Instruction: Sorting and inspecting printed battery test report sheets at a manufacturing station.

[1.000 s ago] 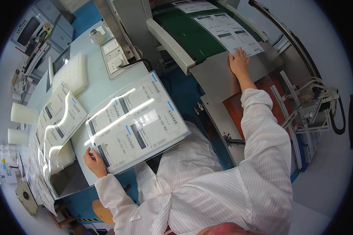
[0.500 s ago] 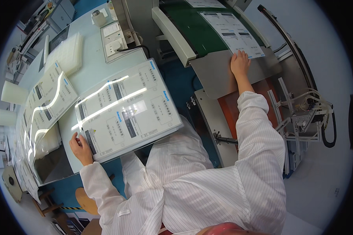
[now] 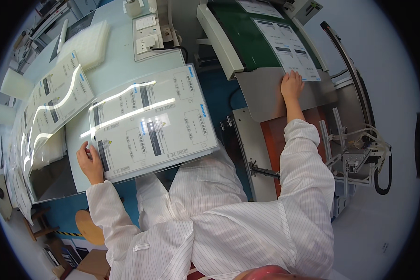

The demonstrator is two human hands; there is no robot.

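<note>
My left hand (image 3: 90, 163) lies at the near left edge of a stack of printed sheets (image 3: 175, 126) under a glossy clear surface. Its fingers are loosely bent and apart, with nothing seen in them. Over on the right, my right hand (image 3: 292, 85) reaches across a grey metal plate (image 3: 266, 95). Its fingertips touch the near edge of a white printed sheet (image 3: 284, 49), and the fingers look stretched rather than wrapped round it. Most of that sheet lies on a green conveyor belt (image 3: 240, 44). Another printed sheet (image 3: 261, 8) lies farther up the belt.
Curved printed sheets (image 3: 58, 95) lean at the bench's left, near white rolls (image 3: 17, 84). A translucent ribbed tray (image 3: 86, 44) sits behind them. A socket strip (image 3: 147, 37) with a black cable stands at the bench's right edge. Metal framework with hoses (image 3: 359, 154) stands at far right.
The view has shifted and turned slightly. Both hands keep nearly the same places, the left by the stack and the right at the sheet's near edge.
</note>
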